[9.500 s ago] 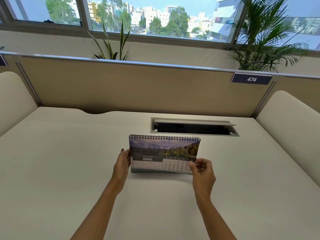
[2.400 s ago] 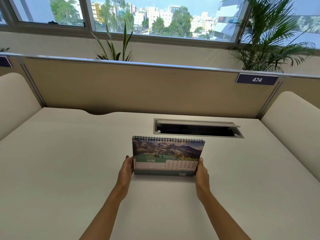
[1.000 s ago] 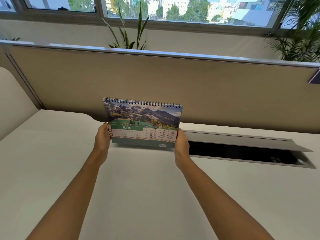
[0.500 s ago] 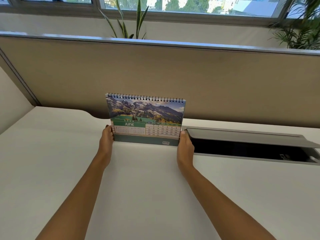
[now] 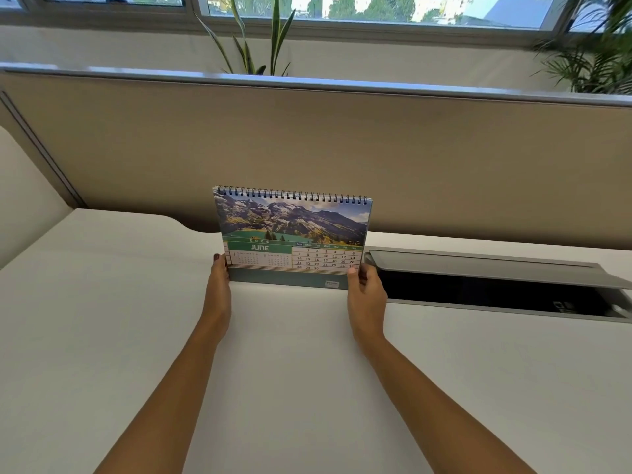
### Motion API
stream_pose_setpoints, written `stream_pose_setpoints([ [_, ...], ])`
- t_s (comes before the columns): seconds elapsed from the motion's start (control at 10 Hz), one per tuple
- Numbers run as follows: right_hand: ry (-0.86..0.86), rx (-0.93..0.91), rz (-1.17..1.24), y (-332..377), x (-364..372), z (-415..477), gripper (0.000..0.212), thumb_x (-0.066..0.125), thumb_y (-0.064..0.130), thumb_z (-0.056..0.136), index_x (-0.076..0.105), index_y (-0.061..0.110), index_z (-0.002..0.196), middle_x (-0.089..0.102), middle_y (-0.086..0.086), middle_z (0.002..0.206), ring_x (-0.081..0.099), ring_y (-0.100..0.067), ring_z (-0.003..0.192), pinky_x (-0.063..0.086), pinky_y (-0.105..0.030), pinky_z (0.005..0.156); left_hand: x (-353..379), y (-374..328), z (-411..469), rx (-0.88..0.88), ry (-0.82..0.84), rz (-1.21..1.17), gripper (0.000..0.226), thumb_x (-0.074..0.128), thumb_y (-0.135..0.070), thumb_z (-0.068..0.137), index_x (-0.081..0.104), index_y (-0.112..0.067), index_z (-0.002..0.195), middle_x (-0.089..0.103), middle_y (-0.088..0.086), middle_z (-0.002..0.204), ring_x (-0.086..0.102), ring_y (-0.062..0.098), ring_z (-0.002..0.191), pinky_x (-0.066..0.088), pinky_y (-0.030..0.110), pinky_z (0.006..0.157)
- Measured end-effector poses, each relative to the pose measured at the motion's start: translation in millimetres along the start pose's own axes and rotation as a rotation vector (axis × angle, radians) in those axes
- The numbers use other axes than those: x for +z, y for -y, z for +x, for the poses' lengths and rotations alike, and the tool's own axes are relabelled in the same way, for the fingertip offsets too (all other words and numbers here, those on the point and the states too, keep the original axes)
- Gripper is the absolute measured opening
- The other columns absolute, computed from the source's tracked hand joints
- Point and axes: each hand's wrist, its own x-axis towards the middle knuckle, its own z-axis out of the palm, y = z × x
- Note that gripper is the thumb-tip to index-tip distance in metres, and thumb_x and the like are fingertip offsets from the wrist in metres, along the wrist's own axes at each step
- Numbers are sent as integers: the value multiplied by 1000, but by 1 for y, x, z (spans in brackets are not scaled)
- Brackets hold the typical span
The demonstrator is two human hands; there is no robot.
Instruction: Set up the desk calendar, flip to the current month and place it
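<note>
Between both hands, upright on the white table (image 5: 307, 388): calendar (image 5: 294, 239), spiral edge up, June page facing the camera, mountain photo above the date grid. Left hand (image 5: 217, 294) pressed to its lower left edge, thumb on the front, the other fingers hidden behind. Right hand (image 5: 366, 295) at its lower right corner, thumb tip on the page, remaining fingers curled behind the edge. Just right of the right hand, open cable hatch (image 5: 496, 285) sunk in the table. Beyond the calendar, beige divider panel (image 5: 307, 148); above it, plant (image 5: 253, 39) and window.
</note>
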Motion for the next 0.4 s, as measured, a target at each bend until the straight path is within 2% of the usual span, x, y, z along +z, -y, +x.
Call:
stream_pose_setpoints([
  [0.2,-55,-17,38,4,-4,-7,27,54,16,93,51,11,120,57,-8,122,56,-20,109,46,-23,88,-2,5,-4,64,-24,-19,47,13,-39,99,34,-26,140,43,2,143,40,21,132,31,39,112],
  [0.4,-52,-8,11,9,-8,-15,34,53,10,93,45,10,126,52,-9,129,51,-22,118,45,-30,98,2,8,-15,133,-154,41,42,19,-35,100,32,-27,140,37,2,149,33,22,137,27,38,113],
])
